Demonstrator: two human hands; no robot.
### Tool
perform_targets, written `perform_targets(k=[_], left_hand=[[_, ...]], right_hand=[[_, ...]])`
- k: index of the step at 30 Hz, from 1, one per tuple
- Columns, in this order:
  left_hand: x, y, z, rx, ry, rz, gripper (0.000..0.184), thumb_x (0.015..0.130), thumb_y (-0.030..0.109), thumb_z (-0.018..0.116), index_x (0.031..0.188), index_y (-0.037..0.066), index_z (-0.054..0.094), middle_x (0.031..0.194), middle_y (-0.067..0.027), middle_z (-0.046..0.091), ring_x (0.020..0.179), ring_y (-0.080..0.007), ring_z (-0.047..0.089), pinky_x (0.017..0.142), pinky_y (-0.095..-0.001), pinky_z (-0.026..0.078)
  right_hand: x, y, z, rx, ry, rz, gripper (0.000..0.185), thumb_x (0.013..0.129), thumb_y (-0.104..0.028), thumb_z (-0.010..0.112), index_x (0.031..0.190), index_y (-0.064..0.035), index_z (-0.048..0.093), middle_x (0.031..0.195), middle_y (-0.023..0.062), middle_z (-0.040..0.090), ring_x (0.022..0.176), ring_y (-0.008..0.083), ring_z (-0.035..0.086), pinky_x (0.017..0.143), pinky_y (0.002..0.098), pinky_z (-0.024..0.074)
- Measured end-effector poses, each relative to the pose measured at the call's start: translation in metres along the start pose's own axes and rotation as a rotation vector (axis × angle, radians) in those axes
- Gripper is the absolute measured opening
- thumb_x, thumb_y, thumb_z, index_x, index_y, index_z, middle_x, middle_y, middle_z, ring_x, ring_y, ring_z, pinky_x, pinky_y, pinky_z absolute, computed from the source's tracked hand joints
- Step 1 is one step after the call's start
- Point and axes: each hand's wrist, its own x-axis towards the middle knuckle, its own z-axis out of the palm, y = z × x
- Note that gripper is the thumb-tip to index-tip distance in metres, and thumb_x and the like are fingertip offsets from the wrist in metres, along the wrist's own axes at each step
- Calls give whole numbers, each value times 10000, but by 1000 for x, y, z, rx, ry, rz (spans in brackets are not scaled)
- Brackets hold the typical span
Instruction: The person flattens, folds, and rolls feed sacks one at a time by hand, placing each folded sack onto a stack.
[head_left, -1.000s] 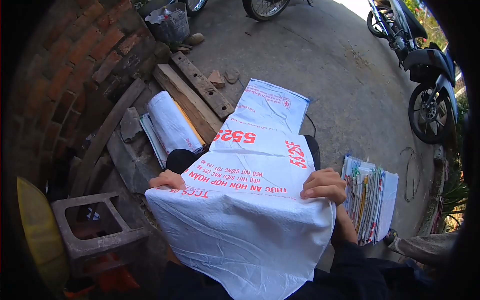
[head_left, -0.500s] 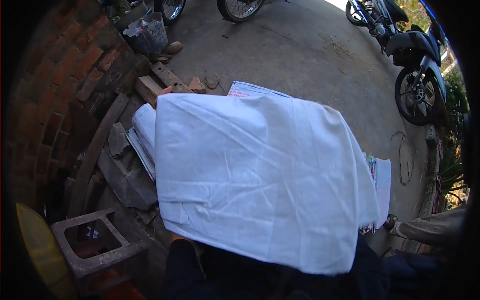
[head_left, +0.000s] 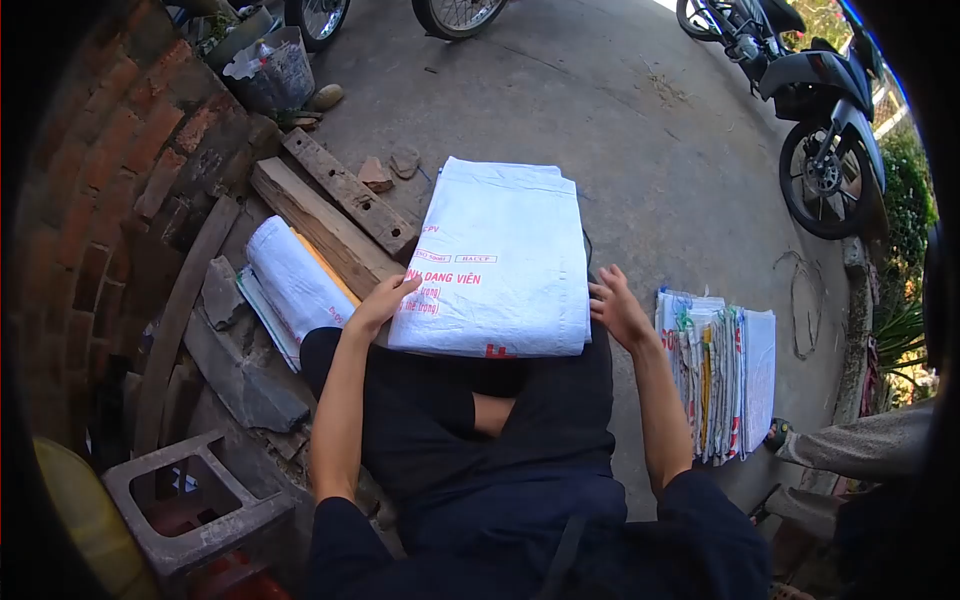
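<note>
A folded white sack (head_left: 500, 250) with red print lies over my knees, its printed side up. At its left edge is my left hand (head_left: 383, 303), thumb on top and fingers closed around the edge. Just off the right edge, my right hand (head_left: 618, 305) has its fingers apart and holds nothing. A row of folded sacks (head_left: 715, 375) stands on the ground to the right. Another bundle of folded sacks (head_left: 290, 275) rests on the left, beside the wooden beams.
Wooden beams (head_left: 325, 215) and broken stones lie near the brick wall (head_left: 120, 170). A grey crate-like frame (head_left: 190, 500) is at lower left, a bucket (head_left: 275, 75) at upper left. A motorbike (head_left: 825, 130) stands upper right; another person's leg (head_left: 860, 445) is at right.
The sack, spread wide over my lap earlier, is now folded into a smaller rectangle. My right hand has come off it, and my knees and both forearms are now in view.
</note>
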Motion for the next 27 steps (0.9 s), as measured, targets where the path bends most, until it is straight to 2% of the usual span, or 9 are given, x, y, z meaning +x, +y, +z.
perform_targets(k=[4, 8, 11, 14, 16, 19, 22, 24, 27], left_hand=[[-62, -5, 6, -58, 76, -16, 670, 907, 300, 662, 1396, -47, 363, 1171, -169, 616, 1082, -175, 572, 913, -285, 445], [-81, -24, 20, -149, 58, 265, 800, 863, 73, 682, 1488, 1, 187, 1148, -156, 619, 1047, -174, 578, 905, -297, 444], [-86, -15, 25, -143, 42, 313, 842, 864, 58, 671, 1507, 16, 128, 1153, -156, 619, 1053, -174, 573, 923, -298, 434], [-89, -9, 22, -116, 38, 374, 856, 875, 69, 660, 1518, 29, 95, 1146, -146, 614, 1037, -176, 568, 924, -302, 429], [-97, -7, 23, -215, 82, 403, 844, 861, 110, 696, 1501, 0, 157, 1012, -111, 655, 924, -139, 584, 850, -271, 443], [-104, -12, 27, -109, 162, 121, 883, 782, 226, 799, 1435, -70, 284, 711, -24, 637, 705, -62, 547, 690, -216, 423], [-118, -11, 42, 36, 13, 206, 935, 762, 249, 819, 1456, -38, 263, 761, -48, 634, 750, -86, 570, 745, -236, 447], [-123, -12, 61, 7, -49, 334, 982, 747, 271, 831, 1475, -13, 237, 869, -86, 646, 826, -131, 597, 805, -268, 463], [-122, -33, 89, 201, 133, 120, 1002, 759, 310, 817, 1491, 8, 202, 1044, -185, 646, 893, -206, 619, 822, -319, 485]], right_hand=[[-68, 34, 21, -236, -5, -162, 943, 874, -180, 688, 1501, -23, 2, 1111, 131, 582, 1010, 175, 571, 953, 347, 434], [-82, 61, 39, -725, 70, -416, 896, 797, -104, 749, 1466, 13, 164, 1114, 199, 612, 1020, 245, 605, 933, 334, 450], [-73, 56, 46, -616, 83, -382, 849, 816, -65, 724, 1464, 8, 180, 1021, 172, 655, 957, 231, 634, 864, 325, 484], [-64, 30, 52, -345, 39, -434, 736, 873, 6, 647, 1465, 0, 211, 899, 83, 648, 775, 86, 578, 695, 210, 455], [-62, 9, 53, -356, 80, -544, 720, 898, -51, 653, 1475, -15, 225, 901, 79, 639, 775, 84, 581, 697, 197, 471], [-49, -8, 46, -367, 179, -678, 677, 906, -22, 627, 1470, -14, 253, 803, 6, 518, 689, 51, 449, 620, 177, 368], [-38, -15, 42, -378, 257, -744, 631, 915, -20, 616, 1454, -2, 290, 734, -41, 378, 635, 39, 342, 566, 170, 298], [-25, -12, 27, -394, 226, -732, 628, 936, -82, 617, 1464, -29, 280, 836, 22, 582, 764, 69, 505, 702, 194, 413], [-29, -12, 23, -465, 226, -709, 590, 951, -107, 602, 1453, -22, 305, 770, -7, 524, 708, 70, 464, 656, 190, 394]])
